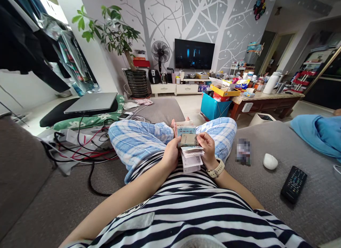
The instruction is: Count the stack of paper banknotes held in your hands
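A bundle of banknotes (188, 139) is held over my lap, between both hands. My left hand (172, 152) grips the bundle along its left edge, thumb on top. On the other side, the fingers of my right hand (208, 148) pinch the right edge. Bluish and greenish notes stand up at the top, with pinkish ones behind them at the left. Several paler notes (192, 162) fold or hang down below toward my striped shirt. A pale watch sits on my right wrist.
On the sofa at my right lie a black remote control (293, 184), a white rounded object (270, 161) and a blurred-out item (243, 151). Tangled cables (90, 148) and a closed laptop (91, 102) are at my left. Ahead stands a cluttered wooden table (266, 96).
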The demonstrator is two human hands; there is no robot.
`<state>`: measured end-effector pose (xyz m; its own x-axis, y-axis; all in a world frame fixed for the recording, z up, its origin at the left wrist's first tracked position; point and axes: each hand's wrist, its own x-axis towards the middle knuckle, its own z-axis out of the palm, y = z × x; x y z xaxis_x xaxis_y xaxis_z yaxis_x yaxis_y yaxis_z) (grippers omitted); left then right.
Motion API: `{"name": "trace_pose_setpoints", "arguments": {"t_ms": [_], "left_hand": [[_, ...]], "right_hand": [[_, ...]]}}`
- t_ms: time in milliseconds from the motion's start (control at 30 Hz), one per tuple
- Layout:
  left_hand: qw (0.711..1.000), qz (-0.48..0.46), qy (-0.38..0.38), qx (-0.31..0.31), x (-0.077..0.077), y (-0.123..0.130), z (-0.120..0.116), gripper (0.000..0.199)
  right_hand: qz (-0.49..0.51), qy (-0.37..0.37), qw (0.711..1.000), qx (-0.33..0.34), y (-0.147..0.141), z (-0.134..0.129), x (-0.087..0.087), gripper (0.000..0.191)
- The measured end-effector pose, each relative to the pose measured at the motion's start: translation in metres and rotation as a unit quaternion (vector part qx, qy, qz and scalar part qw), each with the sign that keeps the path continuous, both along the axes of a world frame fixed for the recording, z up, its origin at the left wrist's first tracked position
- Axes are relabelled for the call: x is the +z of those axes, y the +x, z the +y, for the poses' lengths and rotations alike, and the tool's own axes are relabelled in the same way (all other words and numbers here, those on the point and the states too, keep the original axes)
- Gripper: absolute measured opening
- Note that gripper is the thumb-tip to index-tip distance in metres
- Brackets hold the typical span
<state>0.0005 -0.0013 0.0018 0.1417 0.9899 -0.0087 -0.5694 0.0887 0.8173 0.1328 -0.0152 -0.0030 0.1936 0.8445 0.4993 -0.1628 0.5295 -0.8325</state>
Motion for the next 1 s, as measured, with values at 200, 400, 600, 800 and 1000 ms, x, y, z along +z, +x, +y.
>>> {"name": "trace_pose_setpoints", "arguments": {"t_ms": [200, 400, 600, 800, 1000], "left_hand": [[1.000, 0.000, 0.001, 0.000, -0.0005, 0.0000, 0.0003, 0.033], [1.000, 0.005, 0.008, 0.000, -0.0048, -0.0010, 0.0027, 0.031], [1.000, 0.011, 0.011, -0.001, -0.0063, -0.0012, 0.0039, 0.030], [1.000, 0.003, 0.010, -0.003, -0.0024, -0.0010, 0.0029, 0.029], [1.000, -0.006, 0.009, -0.010, -0.0032, -0.0011, 0.0033, 0.031]], "right_hand": [[-0.006, 0.001, 1.000, -0.010, -0.0001, -0.0001, 0.0001, 0.025], [-0.007, 0.014, 1.000, -0.015, 0.0002, 0.0000, 0.0008, 0.025], [-0.020, 0.016, 0.999, -0.023, 0.0011, 0.0001, -0.0006, 0.026], [-0.024, 0.026, 0.999, -0.017, 0.0014, -0.0009, 0.0001, 0.027], [-0.019, 0.020, 1.000, -0.015, 0.0009, -0.0010, 0.0004, 0.029]]}}
